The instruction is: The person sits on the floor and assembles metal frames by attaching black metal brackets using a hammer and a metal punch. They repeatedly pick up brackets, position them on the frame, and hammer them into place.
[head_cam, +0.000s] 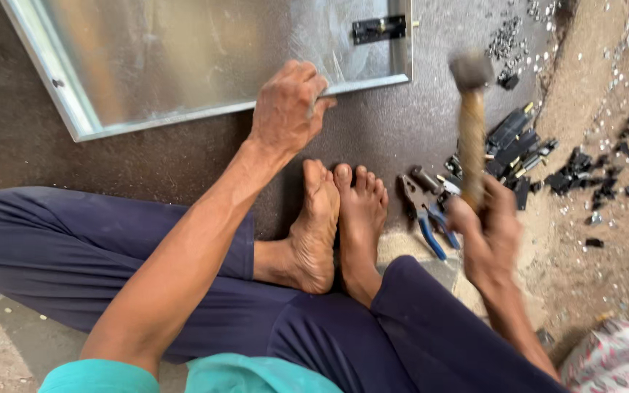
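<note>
My left hand [287, 105] rests closed on the lower rim of a shiny sheet-metal panel [183, 58] that lies flat on the dark floor, near its right corner. A black latch [378, 29] is fixed at the panel's upper right. My right hand [483, 233] grips the wooden handle of a hammer [471, 109], raised and blurred, its dark head up above the floor to the right of the panel. I sit cross-legged in dark blue trousers with my bare feet [336, 218] between the two hands.
Blue-handled pliers [425, 211] lie on the floor just right of my feet. Several black latches and small metal parts [547, 156] are scattered to the right. A patterned bag [613, 360] sits at the lower right corner.
</note>
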